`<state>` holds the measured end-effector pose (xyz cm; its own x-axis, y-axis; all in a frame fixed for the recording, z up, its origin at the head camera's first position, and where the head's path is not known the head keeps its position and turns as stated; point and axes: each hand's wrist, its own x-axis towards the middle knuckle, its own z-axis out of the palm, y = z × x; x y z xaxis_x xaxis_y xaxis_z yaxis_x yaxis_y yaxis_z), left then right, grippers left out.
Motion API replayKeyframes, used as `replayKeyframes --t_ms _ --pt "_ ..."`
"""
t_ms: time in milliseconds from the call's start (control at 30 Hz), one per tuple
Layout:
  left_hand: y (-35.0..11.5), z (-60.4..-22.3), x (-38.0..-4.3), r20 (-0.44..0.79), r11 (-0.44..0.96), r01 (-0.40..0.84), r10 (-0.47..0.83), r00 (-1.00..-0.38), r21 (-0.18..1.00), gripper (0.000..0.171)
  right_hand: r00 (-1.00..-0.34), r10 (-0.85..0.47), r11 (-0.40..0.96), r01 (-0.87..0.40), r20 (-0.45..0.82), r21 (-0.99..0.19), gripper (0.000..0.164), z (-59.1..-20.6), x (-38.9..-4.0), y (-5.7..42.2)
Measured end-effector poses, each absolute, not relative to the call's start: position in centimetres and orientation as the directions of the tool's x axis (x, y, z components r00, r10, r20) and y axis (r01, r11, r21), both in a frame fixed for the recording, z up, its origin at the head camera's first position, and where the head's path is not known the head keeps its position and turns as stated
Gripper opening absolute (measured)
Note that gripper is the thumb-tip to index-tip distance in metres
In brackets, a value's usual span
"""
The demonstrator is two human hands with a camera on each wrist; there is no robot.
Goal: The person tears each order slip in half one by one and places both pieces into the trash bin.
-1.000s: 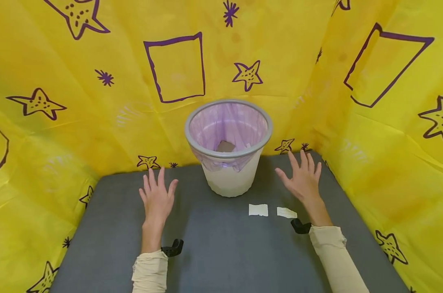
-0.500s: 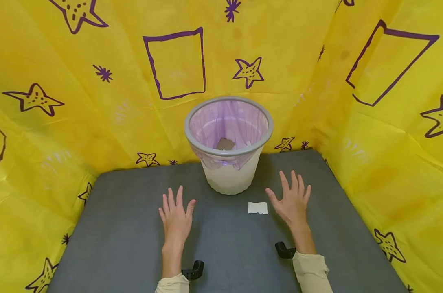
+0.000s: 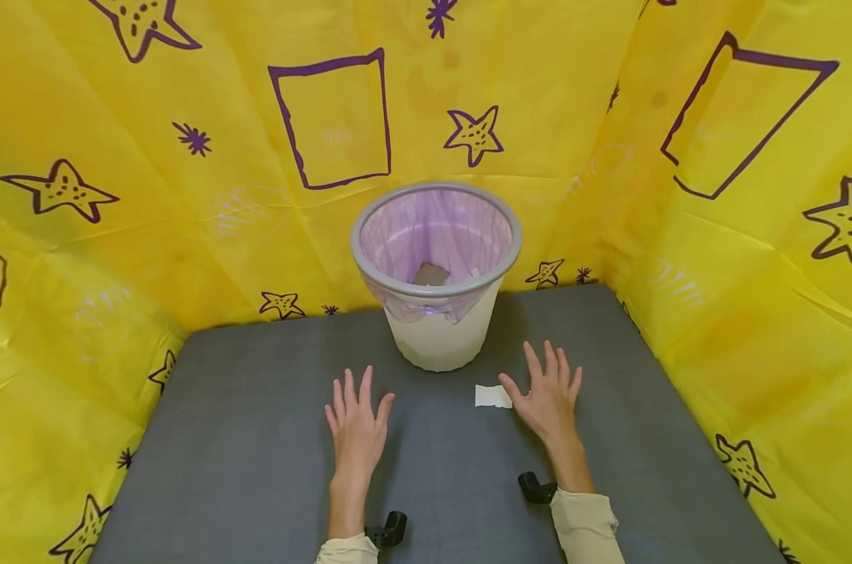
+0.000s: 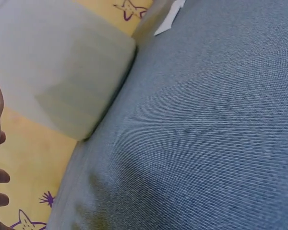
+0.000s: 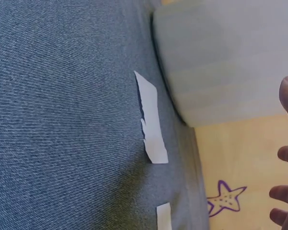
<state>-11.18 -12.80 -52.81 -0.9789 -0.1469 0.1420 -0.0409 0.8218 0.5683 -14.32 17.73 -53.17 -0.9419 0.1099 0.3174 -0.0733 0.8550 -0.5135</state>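
Left hand (image 3: 357, 435): we see fingers straight and spread, holding nothing, above the counter (image 3: 257, 415).
Right hand (image 3: 549, 399): fingers likewise spread, nothing held; from the head its thumb overlaps the white scrap (image 3: 492, 395).
Scraps: we count two, apart on the counter near the bin (image 3: 440, 337); the second scrap (image 5: 164, 218) shows from the right wrist.
Bin: upright, purple liner (image 3: 433, 231), brown piece (image 3: 430, 274) inside.

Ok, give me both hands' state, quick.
Left hand: open, fingers spread, holding nothing.
Right hand: open, fingers spread, holding nothing; a torn white paper scrap lies nearby, ungripped.
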Motion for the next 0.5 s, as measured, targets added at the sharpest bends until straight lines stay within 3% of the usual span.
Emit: replayKeyframes --t_ms 267,500 --pt "-11.9 -53.2 -11.1 0.119 0.817 -0.032 -0.123 -0.985 0.575 0.066 -0.963 0.066 0.864 -0.076 0.262 -0.498 0.075 -53.4 -14.1 17.1" --pt "-8.4 -53.4 -12.0 0.125 0.802 0.100 0.031 -0.992 0.589 0.066 -0.976 -0.005 0.866 -0.113 0.217 -0.487 0.076 -53.9 -14.0 16.4"
